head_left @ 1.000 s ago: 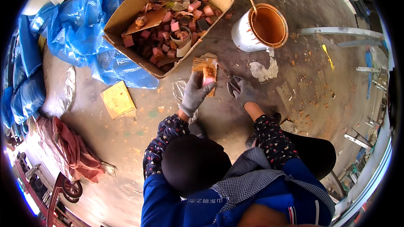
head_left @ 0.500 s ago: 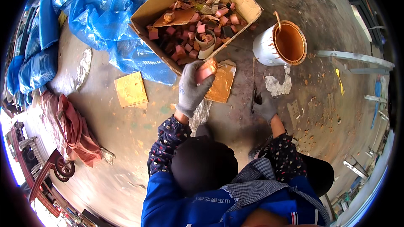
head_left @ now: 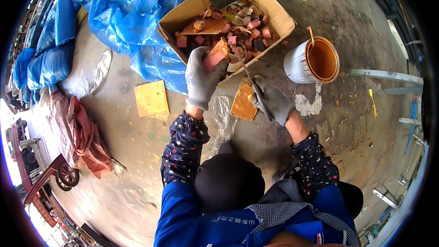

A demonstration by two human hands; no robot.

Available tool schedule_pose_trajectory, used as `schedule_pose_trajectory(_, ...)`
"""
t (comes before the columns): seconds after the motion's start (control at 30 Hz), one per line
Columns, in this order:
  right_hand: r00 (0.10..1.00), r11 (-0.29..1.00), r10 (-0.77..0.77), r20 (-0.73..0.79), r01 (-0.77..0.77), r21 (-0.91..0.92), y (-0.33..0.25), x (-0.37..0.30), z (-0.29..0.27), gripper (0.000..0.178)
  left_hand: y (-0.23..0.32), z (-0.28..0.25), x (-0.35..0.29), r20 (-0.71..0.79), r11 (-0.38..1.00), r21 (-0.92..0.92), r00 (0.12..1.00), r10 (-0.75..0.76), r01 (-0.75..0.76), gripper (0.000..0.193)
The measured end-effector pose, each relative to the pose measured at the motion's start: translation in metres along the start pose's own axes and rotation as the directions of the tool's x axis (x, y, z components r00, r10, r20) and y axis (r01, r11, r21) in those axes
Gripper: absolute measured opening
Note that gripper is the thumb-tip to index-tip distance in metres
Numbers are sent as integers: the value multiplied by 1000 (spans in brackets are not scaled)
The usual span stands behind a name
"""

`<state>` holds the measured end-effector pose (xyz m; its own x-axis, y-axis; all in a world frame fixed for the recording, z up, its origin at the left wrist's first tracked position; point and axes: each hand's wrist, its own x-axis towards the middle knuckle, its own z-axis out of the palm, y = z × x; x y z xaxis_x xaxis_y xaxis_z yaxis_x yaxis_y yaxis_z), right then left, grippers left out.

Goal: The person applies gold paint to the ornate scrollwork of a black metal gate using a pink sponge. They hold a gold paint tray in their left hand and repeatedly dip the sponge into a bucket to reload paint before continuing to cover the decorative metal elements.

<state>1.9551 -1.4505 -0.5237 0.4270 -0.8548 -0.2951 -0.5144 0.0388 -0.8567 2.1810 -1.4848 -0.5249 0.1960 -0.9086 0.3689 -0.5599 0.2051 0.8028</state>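
Looking at stained concrete floor (head_left: 137, 155), frame centre: my gloved left hand (head_left: 201, 80) clutches a pink-orange block (head_left: 215, 55) angled up-right; right hand (head_left: 273, 101) clasps a thin metal scraper (head_left: 250, 75) pointing up-left.

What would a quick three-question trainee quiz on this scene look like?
1. True or false: the left hand grips a pink block.
2. What stands right of the cardboard box? A) a white bucket B) a ladder C) a chair
3. Fill in: the right hand holds a thin metal ____.

Key
1. True.
2. A, the white bucket, orange inside, with a stick in it.
3. Tool; its exact kind is too small to tell.
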Motion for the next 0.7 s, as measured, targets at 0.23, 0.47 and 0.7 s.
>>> schedule_pose_trajectory(0.23,993,983,-81,-91,65,-169,-5,7,9,56,-1,3,-1,54,1000,4,999,-10,10,43)
schedule_pose_trajectory(0.47,989,951,-74,-130,30,-307,-13,16,8,39,-2,6,-2,95,999,10,995,37,-39,42)
schedule_pose_trajectory(0.7,986,933,-89,-139,34,-359,-20,20,9,36,-2,2,3,107,999,-3,994,32,-32,41)
